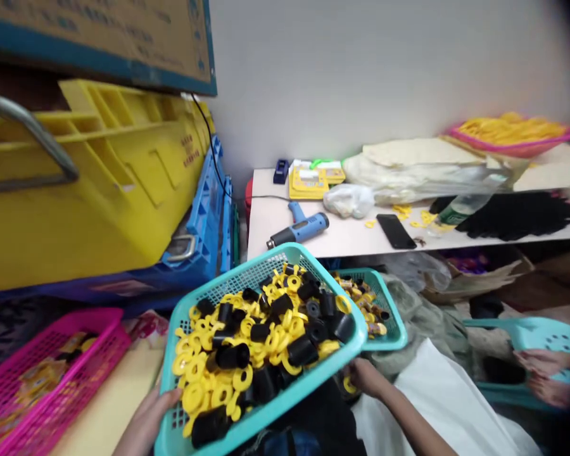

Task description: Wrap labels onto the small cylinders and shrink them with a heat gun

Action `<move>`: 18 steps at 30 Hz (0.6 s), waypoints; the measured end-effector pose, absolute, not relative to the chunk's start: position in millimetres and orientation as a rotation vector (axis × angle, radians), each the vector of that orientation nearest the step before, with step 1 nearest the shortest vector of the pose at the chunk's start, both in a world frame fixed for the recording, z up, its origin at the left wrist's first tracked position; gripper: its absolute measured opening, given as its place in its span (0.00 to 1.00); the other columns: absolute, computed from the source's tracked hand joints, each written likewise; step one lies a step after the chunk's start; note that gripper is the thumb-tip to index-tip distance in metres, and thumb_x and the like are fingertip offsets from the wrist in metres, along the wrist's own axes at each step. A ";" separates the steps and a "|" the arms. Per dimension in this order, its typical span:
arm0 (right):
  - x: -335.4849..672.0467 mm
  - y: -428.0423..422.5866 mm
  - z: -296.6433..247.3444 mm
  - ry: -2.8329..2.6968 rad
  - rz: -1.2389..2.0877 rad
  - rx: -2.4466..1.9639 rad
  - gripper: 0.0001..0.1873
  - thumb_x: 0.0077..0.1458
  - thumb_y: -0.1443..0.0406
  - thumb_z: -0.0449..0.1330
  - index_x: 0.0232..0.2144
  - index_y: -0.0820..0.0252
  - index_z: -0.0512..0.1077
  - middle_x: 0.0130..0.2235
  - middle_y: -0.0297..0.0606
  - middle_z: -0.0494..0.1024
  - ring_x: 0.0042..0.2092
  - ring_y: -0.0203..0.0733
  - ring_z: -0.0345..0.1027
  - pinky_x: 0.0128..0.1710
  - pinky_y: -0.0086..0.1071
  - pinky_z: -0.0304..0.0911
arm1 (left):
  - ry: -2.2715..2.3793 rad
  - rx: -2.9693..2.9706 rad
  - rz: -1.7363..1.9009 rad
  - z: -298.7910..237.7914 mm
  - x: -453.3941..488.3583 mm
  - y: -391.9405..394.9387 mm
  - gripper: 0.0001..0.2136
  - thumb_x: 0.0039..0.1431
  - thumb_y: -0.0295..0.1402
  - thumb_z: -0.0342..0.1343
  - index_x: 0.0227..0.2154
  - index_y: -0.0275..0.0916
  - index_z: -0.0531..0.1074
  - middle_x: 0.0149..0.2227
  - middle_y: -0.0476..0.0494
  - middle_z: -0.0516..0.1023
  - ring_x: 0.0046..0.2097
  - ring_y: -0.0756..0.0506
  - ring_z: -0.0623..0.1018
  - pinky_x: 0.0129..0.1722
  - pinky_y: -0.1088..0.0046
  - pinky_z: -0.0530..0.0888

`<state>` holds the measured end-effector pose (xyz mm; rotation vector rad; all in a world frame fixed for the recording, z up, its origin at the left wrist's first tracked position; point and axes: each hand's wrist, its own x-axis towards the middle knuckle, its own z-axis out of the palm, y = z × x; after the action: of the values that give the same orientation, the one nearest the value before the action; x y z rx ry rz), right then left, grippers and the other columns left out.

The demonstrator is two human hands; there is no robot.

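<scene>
A turquoise plastic basket point(292, 387) is tilted in front of me, filled with yellow plastic rings with tabs point(197, 370) and short black tubes point(232, 356). At its left side my left hand point(147, 415) grips the rim, with the thumb along the wall. My right hand point(365, 377) is curled below the right corner of the same basket; the rim hides part of its fingers. Next to those fingers shows a black piece with a yellow ring point(349, 385). Behind the basket stands a smaller turquoise basket point(396, 323) of yellow and brown pieces.
A white table point(266, 215) holds a blue heat gun point(301, 229), a phone point(395, 231), a plastic bottle point(460, 209) and a pink basket of yellow parts point(517, 149). At left are stacked yellow point(137, 190) and blue crates and a magenta basket point(114, 329). Another person's foot appears at right.
</scene>
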<state>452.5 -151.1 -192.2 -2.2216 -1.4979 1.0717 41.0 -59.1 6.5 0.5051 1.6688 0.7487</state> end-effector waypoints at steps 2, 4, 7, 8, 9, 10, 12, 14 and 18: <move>482.7 -133.8 -148.1 -1.427 0.923 -2.177 0.05 0.42 0.65 0.58 0.23 0.58 0.74 0.26 0.37 0.78 0.31 0.43 0.71 0.33 0.34 0.66 | 1.569 0.514 0.773 5.8 51.1 -51.0 0.24 0.47 0.33 0.62 0.50 0.45 0.71 0.41 0.44 0.82 0.42 0.36 0.82 0.37 0.64 0.80; 509.6 -113.5 -90.9 -1.258 0.636 -2.142 0.15 0.50 0.57 0.55 0.35 0.57 0.76 0.37 0.42 0.80 0.39 0.47 0.73 0.40 0.40 0.68 | 1.498 0.536 0.781 4.0 62.9 -38.1 0.24 0.44 0.32 0.63 0.48 0.45 0.73 0.41 0.44 0.82 0.43 0.35 0.81 0.39 0.62 0.80; 526.2 -82.4 0.6 -0.750 0.020 -1.730 0.22 0.52 0.52 0.58 0.44 0.57 0.74 0.43 0.43 0.79 0.41 0.44 0.73 0.41 0.39 0.69 | 1.391 0.595 0.781 3.6 85.6 -13.3 0.24 0.40 0.32 0.65 0.45 0.41 0.75 0.40 0.42 0.82 0.45 0.33 0.81 0.43 0.60 0.79; 526.2 -72.4 27.3 -0.825 -0.004 -1.646 0.21 0.51 0.51 0.59 0.43 0.57 0.75 0.42 0.43 0.80 0.40 0.44 0.74 0.42 0.38 0.69 | 1.357 0.625 0.793 4.9 94.4 -4.6 0.24 0.39 0.32 0.66 0.44 0.40 0.75 0.40 0.42 0.82 0.45 0.33 0.80 0.44 0.60 0.78; 525.3 -62.8 50.3 -1.007 0.032 -1.609 0.21 0.49 0.50 0.61 0.40 0.56 0.77 0.42 0.43 0.80 0.41 0.45 0.74 0.43 0.39 0.69 | 1.329 0.655 0.806 7.3 103.5 4.1 0.23 0.39 0.33 0.66 0.43 0.40 0.76 0.39 0.42 0.82 0.45 0.33 0.80 0.43 0.60 0.78; 524.8 -53.7 68.9 -1.180 0.070 -1.576 0.21 0.48 0.50 0.62 0.40 0.54 0.77 0.44 0.43 0.80 0.44 0.46 0.73 0.46 0.41 0.68 | 1.307 0.682 0.818 10.8 112.7 12.7 0.22 0.40 0.33 0.65 0.43 0.39 0.76 0.39 0.42 0.83 0.45 0.33 0.80 0.43 0.60 0.78; 529.2 -37.2 90.7 -1.323 0.093 -1.535 0.21 0.49 0.48 0.61 0.40 0.52 0.78 0.47 0.41 0.78 0.50 0.48 0.71 0.53 0.45 0.64 | 1.273 0.729 0.820 21.5 130.6 29.6 0.21 0.42 0.32 0.63 0.44 0.39 0.76 0.37 0.41 0.83 0.42 0.33 0.81 0.39 0.60 0.79; 541.3 -23.6 90.1 -1.067 0.026 -1.484 0.21 0.53 0.48 0.56 0.41 0.53 0.77 0.48 0.41 0.78 0.51 0.47 0.69 0.55 0.46 0.62 | 1.278 0.785 0.813 36.1 147.7 47.2 0.19 0.45 0.30 0.61 0.44 0.38 0.75 0.36 0.40 0.83 0.38 0.35 0.82 0.35 0.61 0.79; 560.6 -8.8 21.8 -0.481 -0.004 -1.524 0.24 0.55 0.48 0.49 0.36 0.59 0.74 0.40 0.42 0.78 0.42 0.44 0.71 0.45 0.41 0.66 | 1.342 0.880 0.811 64.4 181.9 89.8 0.14 0.50 0.26 0.56 0.42 0.33 0.75 0.31 0.39 0.82 0.31 0.40 0.81 0.28 0.68 0.78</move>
<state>560.6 -8.8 21.8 -1.5241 -0.4809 -0.0037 181.9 89.8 64.4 0.8797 1.3418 0.8108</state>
